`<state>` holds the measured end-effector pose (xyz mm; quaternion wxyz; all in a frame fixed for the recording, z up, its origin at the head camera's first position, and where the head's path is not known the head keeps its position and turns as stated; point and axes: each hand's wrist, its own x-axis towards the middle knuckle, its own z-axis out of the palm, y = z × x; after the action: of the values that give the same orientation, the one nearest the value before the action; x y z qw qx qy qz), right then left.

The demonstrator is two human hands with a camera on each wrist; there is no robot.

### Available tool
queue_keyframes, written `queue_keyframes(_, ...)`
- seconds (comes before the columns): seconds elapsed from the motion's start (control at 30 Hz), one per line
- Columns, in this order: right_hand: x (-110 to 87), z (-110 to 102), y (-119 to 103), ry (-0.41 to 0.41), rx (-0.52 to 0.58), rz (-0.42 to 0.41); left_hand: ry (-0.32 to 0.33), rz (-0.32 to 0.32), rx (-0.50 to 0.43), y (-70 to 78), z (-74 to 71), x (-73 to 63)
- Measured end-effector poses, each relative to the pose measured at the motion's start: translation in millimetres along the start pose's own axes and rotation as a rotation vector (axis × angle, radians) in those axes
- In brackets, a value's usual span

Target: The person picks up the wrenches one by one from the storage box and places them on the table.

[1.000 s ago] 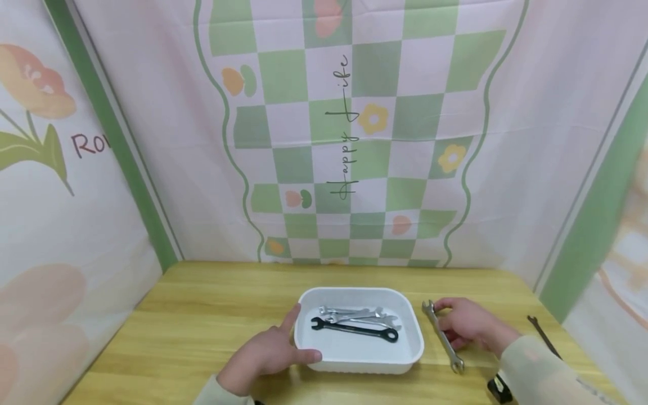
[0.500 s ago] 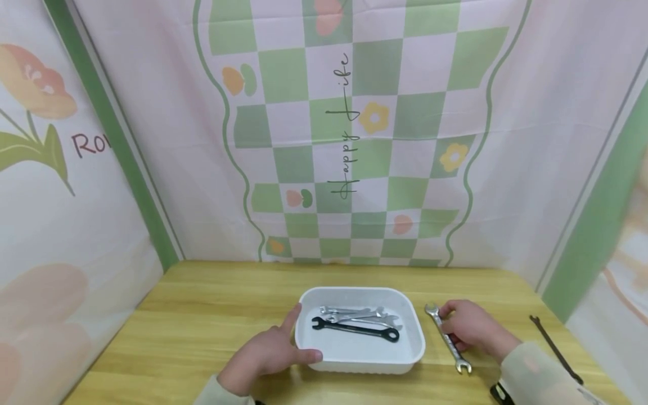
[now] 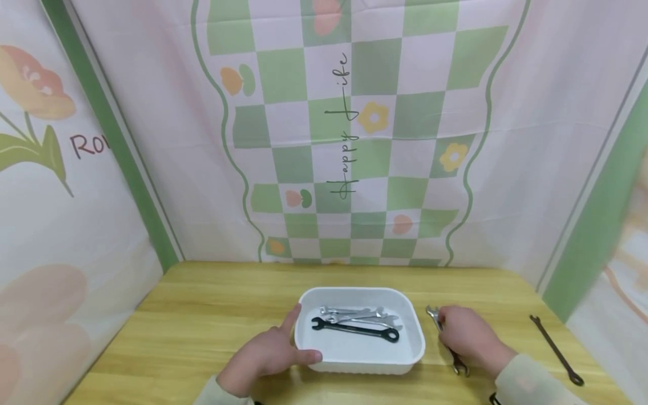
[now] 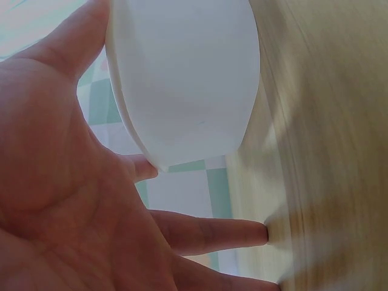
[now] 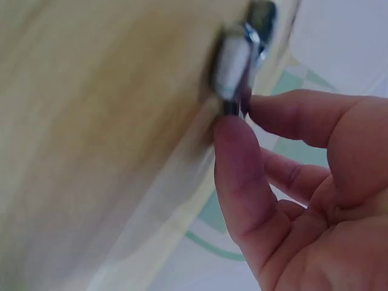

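A white tray (image 3: 349, 350) stands mid-table, holding a black combination wrench (image 3: 354, 329) and several silver wrenches (image 3: 349, 311). My left hand (image 3: 268, 351) spans the tray's left end, thumb and index finger touching its rim. In the left wrist view, its other fingers (image 4: 212, 235) stretch straight towards the tabletop. Right of the tray, my right hand (image 3: 468, 334) pinches a silver wrench (image 3: 433, 316) between thumb and fingers; the hand covers the wrench's middle. The right wrist view shows its metal end (image 5: 233, 63) blurred, close to the table.
A dark long wrench (image 3: 557, 350) lies on the wooden table (image 3: 202, 315) near the right edge, beyond the right hand. Patterned cloth (image 3: 374, 157) hangs behind the table, with more cloth at both sides.
My right fingers have closed further over the silver wrench, and it has turned a little, its near end looking darker. The left hand and tray stay put.
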<state>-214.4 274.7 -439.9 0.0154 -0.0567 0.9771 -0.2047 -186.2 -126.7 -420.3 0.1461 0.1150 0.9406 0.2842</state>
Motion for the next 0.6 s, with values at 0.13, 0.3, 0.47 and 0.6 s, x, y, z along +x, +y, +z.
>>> queue_keyframes(0.13,-3.8,4.6,-3.5,0.009,-0.003,0.003,-0.002,0.0,0.0,-0.2,0.0,-0.2)
queue_keyframes(0.3,-1.9,6.7,-0.1,0.007,-0.024,-0.002,-0.002,-0.012,-0.012,0.0,-0.4,-0.3)
queue_keyframes(0.47,0.5,5.2,5.5,0.004,-0.058,-0.031,-0.001,-0.017,-0.022,0.1,-0.3,-0.5)
queue_keyframes(0.6,-0.9,0.6,8.3,-0.009,-0.067,-0.037,0.002,-0.017,-0.02,-0.5,0.1,-0.5)
